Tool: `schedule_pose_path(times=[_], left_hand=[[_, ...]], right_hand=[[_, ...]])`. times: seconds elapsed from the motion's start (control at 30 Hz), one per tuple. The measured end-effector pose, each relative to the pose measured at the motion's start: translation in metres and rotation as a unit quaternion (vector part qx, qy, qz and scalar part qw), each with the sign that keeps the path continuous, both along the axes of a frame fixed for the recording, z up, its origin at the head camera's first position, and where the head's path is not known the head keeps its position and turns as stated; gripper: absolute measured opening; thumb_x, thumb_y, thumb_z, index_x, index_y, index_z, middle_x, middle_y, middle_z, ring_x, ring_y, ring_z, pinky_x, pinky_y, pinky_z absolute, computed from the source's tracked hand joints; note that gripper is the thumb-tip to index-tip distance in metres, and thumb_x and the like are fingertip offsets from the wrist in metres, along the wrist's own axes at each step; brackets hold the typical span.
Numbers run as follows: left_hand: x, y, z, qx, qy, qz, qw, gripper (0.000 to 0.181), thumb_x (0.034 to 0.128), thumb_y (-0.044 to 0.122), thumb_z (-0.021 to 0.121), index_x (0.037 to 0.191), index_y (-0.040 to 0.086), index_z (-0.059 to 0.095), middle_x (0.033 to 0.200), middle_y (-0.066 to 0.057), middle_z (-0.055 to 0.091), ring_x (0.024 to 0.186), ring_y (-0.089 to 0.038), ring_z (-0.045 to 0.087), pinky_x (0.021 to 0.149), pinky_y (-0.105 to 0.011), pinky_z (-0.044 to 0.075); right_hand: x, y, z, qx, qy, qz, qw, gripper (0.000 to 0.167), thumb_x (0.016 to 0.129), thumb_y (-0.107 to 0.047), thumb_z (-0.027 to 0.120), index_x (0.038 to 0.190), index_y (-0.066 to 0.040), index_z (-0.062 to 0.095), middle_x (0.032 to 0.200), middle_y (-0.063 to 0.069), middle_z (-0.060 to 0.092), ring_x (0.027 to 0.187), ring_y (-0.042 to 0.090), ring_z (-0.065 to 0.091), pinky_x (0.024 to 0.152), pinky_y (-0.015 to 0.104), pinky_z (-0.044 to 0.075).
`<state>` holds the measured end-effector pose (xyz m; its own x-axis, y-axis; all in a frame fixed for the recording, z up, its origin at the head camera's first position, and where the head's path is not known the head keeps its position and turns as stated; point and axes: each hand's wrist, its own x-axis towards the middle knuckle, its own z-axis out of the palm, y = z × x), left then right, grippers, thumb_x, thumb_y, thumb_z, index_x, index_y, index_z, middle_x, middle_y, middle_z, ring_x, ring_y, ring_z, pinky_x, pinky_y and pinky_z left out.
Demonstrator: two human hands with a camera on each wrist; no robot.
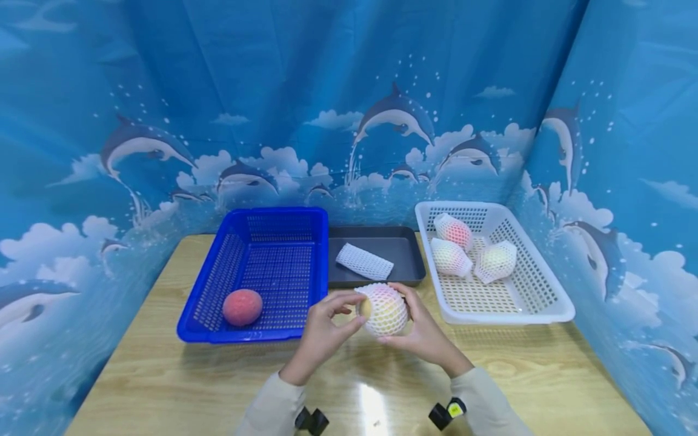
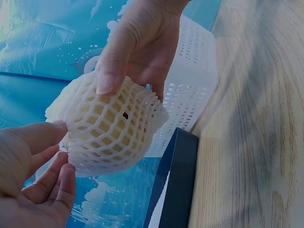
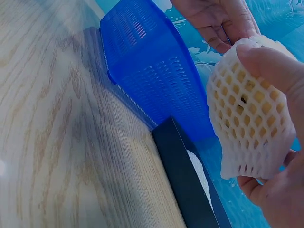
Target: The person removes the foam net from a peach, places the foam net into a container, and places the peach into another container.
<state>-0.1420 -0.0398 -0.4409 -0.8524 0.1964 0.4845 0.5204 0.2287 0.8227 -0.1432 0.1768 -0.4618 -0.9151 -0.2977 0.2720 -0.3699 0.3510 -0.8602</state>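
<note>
A round yellow-and-pink fruit, peach-like, in a white foam net (image 1: pixel 386 310) is held over the table between both hands. My right hand (image 1: pixel 424 330) grips it from the right, thumb on the near side in the right wrist view. At its left end, my left hand (image 1: pixel 325 327) pinches the edge of the foam net (image 2: pixel 109 126), where some bare yellow skin shows. A small dark spot shows through the mesh in both wrist views. One bare pink-red fruit (image 1: pixel 242 307) lies in the near left corner of the blue basket (image 1: pixel 188 315).
Behind the hands, a dark grey tray (image 1: pixel 406 248) carries a flat empty foam net (image 1: pixel 364 261). To its right stands a white basket (image 1: pixel 545 284) with several netted fruits (image 1: pixel 497 261). A dolphin-print curtain (image 1: pixel 305 91) rises behind the wooden table (image 1: pixel 163 375).
</note>
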Motion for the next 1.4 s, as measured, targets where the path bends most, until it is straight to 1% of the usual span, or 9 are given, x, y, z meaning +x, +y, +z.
schedule_pose_path(times=[0.17, 0.37, 0.57, 0.67, 0.77, 0.97, 1.07, 1.2, 1.4], left_hand=[[0.001, 0.000, 0.000, 0.012, -0.005, -0.009, 0.9999, 0.041, 0.0689, -0.003, 0.081, 0.108, 0.001, 0.070, 0.111, -0.011, 0.068, 0.096, -0.027, 0.066, 0.078, -0.035, 0.058], [0.001, -0.001, 0.001, 0.030, -0.006, -0.033, 0.9990, 0.050, 0.0662, -0.009, 0.080, 0.114, -0.004, 0.066, 0.118, -0.018, 0.064, 0.099, -0.035, 0.063, 0.076, -0.043, 0.058], [0.000, -0.002, 0.002, 0.004, -0.046, -0.044, 0.9979, 0.059, 0.0676, -0.007, 0.081, 0.123, -0.001, 0.061, 0.126, -0.014, 0.060, 0.105, -0.030, 0.059, 0.082, -0.039, 0.057], [0.000, -0.002, 0.002, -0.010, -0.057, -0.038, 0.9976, 0.062, 0.0667, -0.005, 0.082, 0.125, 0.000, 0.060, 0.129, -0.014, 0.059, 0.109, -0.029, 0.057, 0.086, -0.038, 0.056], [0.001, -0.001, 0.001, -0.026, -0.056, -0.029, 0.9977, 0.064, 0.0649, -0.004, 0.082, 0.124, -0.002, 0.060, 0.130, -0.015, 0.058, 0.112, -0.030, 0.056, 0.088, -0.036, 0.055], [-0.001, -0.002, -0.003, -0.042, -0.045, -0.028, 0.9977, 0.066, 0.0623, -0.006, 0.082, 0.124, -0.004, 0.059, 0.132, -0.019, 0.057, 0.112, -0.032, 0.056, 0.086, -0.035, 0.056], [-0.002, -0.002, -0.004, -0.051, -0.033, -0.031, 0.9977, 0.068, 0.0609, -0.006, 0.082, 0.125, -0.005, 0.058, 0.131, -0.020, 0.057, 0.109, -0.032, 0.057, 0.084, -0.033, 0.056], [-0.002, -0.002, -0.003, -0.063, -0.027, -0.031, 0.9971, 0.072, 0.0598, -0.005, 0.084, 0.127, -0.004, 0.057, 0.130, -0.018, 0.058, 0.106, -0.029, 0.058, 0.083, -0.030, 0.056], [0.000, -0.003, -0.002, -0.087, -0.046, -0.024, 0.9949, 0.079, 0.0582, 0.002, 0.087, 0.130, 0.001, 0.055, 0.128, -0.014, 0.060, 0.099, -0.023, 0.057, 0.082, -0.031, 0.054]], right_hand=[[0.000, -0.001, 0.000, -0.004, -0.005, 0.004, 1.0000, 0.101, 0.064, -0.018, 0.090, 0.146, -0.014, 0.031, 0.143, 0.009, 0.039, 0.123, 0.025, 0.046, 0.100, 0.028, 0.045], [0.000, -0.002, -0.001, -0.029, -0.022, 0.017, 0.9992, 0.102, 0.066, -0.011, 0.088, 0.148, -0.010, 0.028, 0.145, 0.014, 0.036, 0.119, 0.029, 0.049, 0.095, 0.027, 0.050], [0.000, -0.001, -0.004, -0.061, -0.015, 0.033, 0.9975, 0.096, 0.067, -0.006, 0.086, 0.146, -0.006, 0.032, 0.143, 0.016, 0.039, 0.115, 0.021, 0.052, 0.092, 0.028, 0.052], [-0.001, 0.000, -0.006, -0.075, -0.006, 0.041, 0.9963, 0.093, 0.066, -0.004, 0.085, 0.144, -0.003, 0.036, 0.141, 0.018, 0.040, 0.116, 0.016, 0.051, 0.093, 0.028, 0.052], [-0.001, 0.001, -0.007, -0.076, -0.003, 0.039, 0.9964, 0.090, 0.065, -0.006, 0.086, 0.142, -0.001, 0.039, 0.140, 0.019, 0.042, 0.117, 0.013, 0.050, 0.093, 0.028, 0.051], [-0.001, 0.002, -0.008, -0.073, -0.007, 0.002, 0.9973, 0.079, 0.064, -0.005, 0.086, 0.135, -0.001, 0.050, 0.131, 0.017, 0.052, 0.112, 0.011, 0.053, 0.090, 0.025, 0.052], [-0.001, 0.002, -0.008, -0.093, -0.011, -0.006, 0.9956, 0.073, 0.064, 0.000, 0.084, 0.129, 0.002, 0.053, 0.126, 0.018, 0.055, 0.107, 0.009, 0.055, 0.088, 0.024, 0.053], [-0.001, 0.002, -0.009, -0.119, -0.002, -0.007, 0.9928, 0.063, 0.063, 0.006, 0.082, 0.121, 0.006, 0.057, 0.120, 0.017, 0.058, 0.102, 0.006, 0.058, 0.085, 0.022, 0.054], [-0.002, 0.002, -0.010, -0.131, 0.021, -0.006, 0.9911, 0.051, 0.063, 0.010, 0.081, 0.110, 0.008, 0.060, 0.111, 0.012, 0.062, 0.095, 0.005, 0.060, 0.080, 0.020, 0.054]])
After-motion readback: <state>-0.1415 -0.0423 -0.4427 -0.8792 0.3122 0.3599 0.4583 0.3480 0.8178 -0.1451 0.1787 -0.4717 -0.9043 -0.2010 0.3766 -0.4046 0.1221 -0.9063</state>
